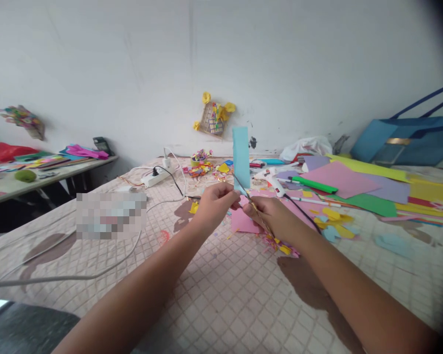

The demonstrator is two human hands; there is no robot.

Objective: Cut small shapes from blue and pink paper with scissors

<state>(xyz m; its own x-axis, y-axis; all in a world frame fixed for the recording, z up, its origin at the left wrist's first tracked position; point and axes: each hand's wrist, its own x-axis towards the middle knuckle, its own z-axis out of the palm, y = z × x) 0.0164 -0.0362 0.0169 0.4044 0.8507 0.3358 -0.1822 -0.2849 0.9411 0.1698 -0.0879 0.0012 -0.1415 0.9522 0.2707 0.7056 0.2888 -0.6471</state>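
Observation:
In the middle of the view, my left hand [217, 201] is closed at the lower end of an upright strip of light blue paper [241, 157]. My right hand [276, 215] grips a pair of scissors [246, 192], and their blades lie across the strip's bottom part near my left fingertips. Whether the blades are apart cannot be made out. Beneath both hands is a pink sheet [243, 222], with small yellow and pink paper scraps [282, 247] at its near edge.
Behind my right hand lies a white glue gun [275, 182] with a black cord. Coloured sheets [341, 179] and a blue bag [409, 140] occupy the right side. A power strip [158, 177] and white cables [133, 246] cross the left. Light blue and yellow scraps [334, 226] lie right.

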